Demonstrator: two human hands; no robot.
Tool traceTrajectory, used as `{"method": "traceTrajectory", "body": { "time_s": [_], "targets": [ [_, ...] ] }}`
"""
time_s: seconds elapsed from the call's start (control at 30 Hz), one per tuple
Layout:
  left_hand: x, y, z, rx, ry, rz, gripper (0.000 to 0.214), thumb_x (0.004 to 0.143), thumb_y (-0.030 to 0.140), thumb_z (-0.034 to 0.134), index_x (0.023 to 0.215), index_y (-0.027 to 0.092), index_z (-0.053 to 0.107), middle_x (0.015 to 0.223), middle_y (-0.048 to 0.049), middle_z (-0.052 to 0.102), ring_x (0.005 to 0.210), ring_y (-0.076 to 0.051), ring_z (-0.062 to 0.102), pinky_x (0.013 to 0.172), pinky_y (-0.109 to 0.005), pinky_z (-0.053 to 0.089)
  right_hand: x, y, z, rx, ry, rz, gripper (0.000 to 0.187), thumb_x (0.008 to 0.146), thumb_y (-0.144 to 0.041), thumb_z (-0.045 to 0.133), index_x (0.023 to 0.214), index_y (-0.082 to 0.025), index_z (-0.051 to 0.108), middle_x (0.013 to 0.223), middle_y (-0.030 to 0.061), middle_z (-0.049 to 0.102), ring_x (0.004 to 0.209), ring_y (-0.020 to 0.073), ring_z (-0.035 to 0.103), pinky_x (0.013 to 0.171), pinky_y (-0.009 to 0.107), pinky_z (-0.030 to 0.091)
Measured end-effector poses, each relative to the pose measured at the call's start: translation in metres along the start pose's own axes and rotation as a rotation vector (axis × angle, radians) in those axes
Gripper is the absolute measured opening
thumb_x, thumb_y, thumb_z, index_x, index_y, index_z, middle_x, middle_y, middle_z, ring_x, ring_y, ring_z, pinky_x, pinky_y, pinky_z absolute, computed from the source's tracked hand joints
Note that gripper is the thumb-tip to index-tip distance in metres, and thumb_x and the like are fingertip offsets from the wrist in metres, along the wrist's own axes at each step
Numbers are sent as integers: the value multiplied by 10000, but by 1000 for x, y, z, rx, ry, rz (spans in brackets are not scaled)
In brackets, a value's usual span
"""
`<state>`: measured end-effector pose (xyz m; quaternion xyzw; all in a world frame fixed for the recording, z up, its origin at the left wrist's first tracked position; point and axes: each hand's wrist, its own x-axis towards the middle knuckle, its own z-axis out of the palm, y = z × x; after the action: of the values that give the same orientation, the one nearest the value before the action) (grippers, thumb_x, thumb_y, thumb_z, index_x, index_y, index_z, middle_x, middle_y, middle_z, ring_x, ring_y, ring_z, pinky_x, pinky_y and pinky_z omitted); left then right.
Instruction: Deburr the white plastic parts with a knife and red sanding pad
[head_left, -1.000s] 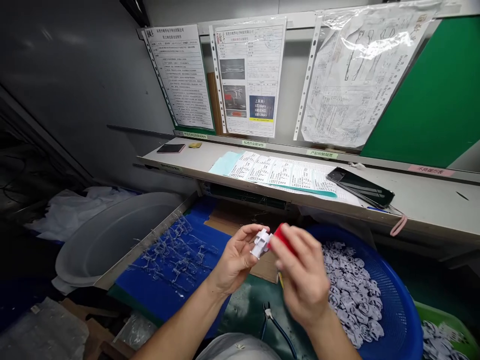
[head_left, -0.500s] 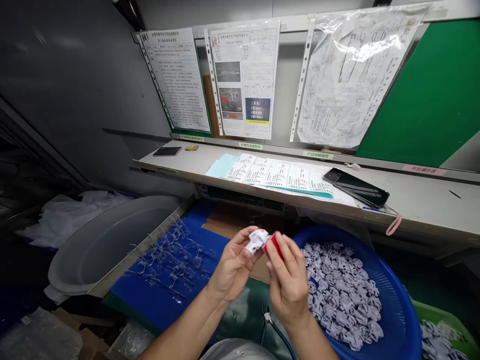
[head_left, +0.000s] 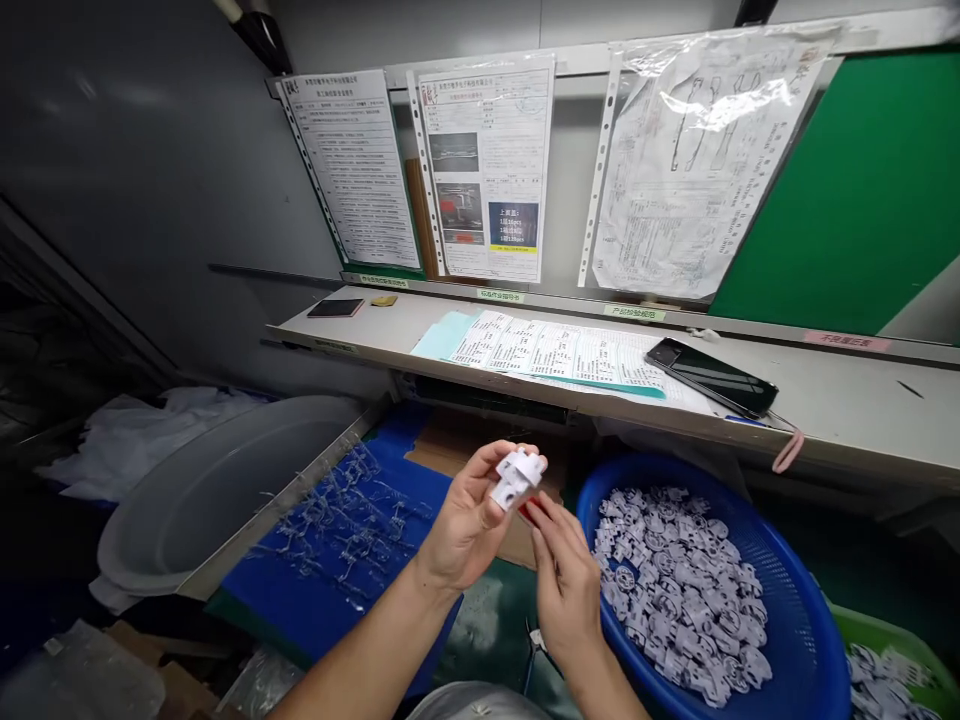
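Observation:
A small white plastic part (head_left: 519,476) is pinched between the thumb and fingers of my left hand (head_left: 465,530), above the middle of the bench. Just below and right of it, my right hand (head_left: 566,570) is closed on a small red piece (head_left: 531,508), mostly hidden by the fingers. Whether the red piece touches the white part I cannot tell. Under my right wrist lie pliers (head_left: 534,645), partly covered by the hand. A blue basket (head_left: 814,610) full of similar white plastic parts (head_left: 679,590) stands close to the right of my right hand.
Clear plastic sprue scraps (head_left: 352,520) lie on a blue sheet (head_left: 277,600) at left, beside a large grey tub (head_left: 135,530). A shelf (head_left: 847,400) crosses behind, bearing papers (head_left: 540,345) and a phone (head_left: 712,377). At lower right sits a green bin (head_left: 885,630) with more white parts.
My right hand has moved down and slightly left, taking the red piece lower against or behind the white part. The white part has turned a little in my left hand.

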<state>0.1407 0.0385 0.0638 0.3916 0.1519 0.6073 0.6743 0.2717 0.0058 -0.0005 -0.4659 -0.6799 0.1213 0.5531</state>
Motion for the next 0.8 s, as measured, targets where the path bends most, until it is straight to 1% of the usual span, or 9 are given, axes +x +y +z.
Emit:
{"method": "traceTrajectory", "body": {
  "time_s": [0.1,0.17,0.2,0.27,0.37,0.53,0.67,0.73,0.8],
  "targets": [
    [1,0,-8,117,-41,38,519,634,217,897,1104,227,677,1246,-71,645,1181,-239,608,1001,-290,465,-7,3,-7,166,14,290,283,964,-312,479,1075,-216,721,1042,69,736,954,206,694,801,306,567],
    [2,-1,-11,179,-52,64,492,635,154,887,1069,234,670,1235,-63,636,1186,-245,608,981,-293,475,0,-1,-18,298,-6,444,266,929,-377,533,955,-200,730,825,36,721,738,173,668,630,254,525],
    [3,-2,-12,218,-64,73,477,641,119,876,1053,235,665,1231,-61,632,1187,-250,610,969,-297,482,6,-4,-23,376,-48,502,263,911,-397,563,938,-197,731,769,25,701,685,161,638,582,240,493],
    [4,-3,-12,308,-105,96,440,658,66,847,1020,224,654,1223,-66,626,1186,-264,614,948,-306,495,16,-10,-29,553,-164,578,275,885,-423,614,980,-198,741,776,22,693,705,159,618,596,236,475],
    [4,-4,-12,427,-172,129,383,698,41,805,1004,201,639,1215,-96,630,1187,-278,612,941,-324,504,24,-18,-29,780,-297,634,311,877,-445,645,1049,-206,747,873,37,709,850,189,631,748,276,499],
    [-2,0,-12,495,-208,123,352,753,29,753,1034,203,633,1246,-115,624,1183,-270,611,931,-325,507,24,-19,-20,978,-327,688,288,869,-436,670,1040,-217,747,965,42,720,916,190,641,835,287,487],
    [-4,10,-12,440,-231,17,489,715,81,808,1153,208,630,1323,-145,612,1231,-301,586,903,-317,518,21,-9,-18,954,-363,642,293,884,-440,649,1055,-221,739,992,45,710,879,175,625,800,272,476],
    [-4,14,-13,371,-216,-46,614,693,141,845,1245,217,589,1347,-161,613,1249,-332,579,965,-379,506,19,-4,-19,894,-365,610,299,897,-443,630,1072,-225,734,970,40,697,842,164,603,782,270,471],
    [-3,16,-13,330,-173,-77,607,720,186,834,1269,212,576,1306,-163,651,1208,-331,615,1022,-434,478,17,-1,-19,829,-357,584,300,904,-445,619,1080,-230,733,883,21,673,757,143,566,780,277,472]
  ]
}}
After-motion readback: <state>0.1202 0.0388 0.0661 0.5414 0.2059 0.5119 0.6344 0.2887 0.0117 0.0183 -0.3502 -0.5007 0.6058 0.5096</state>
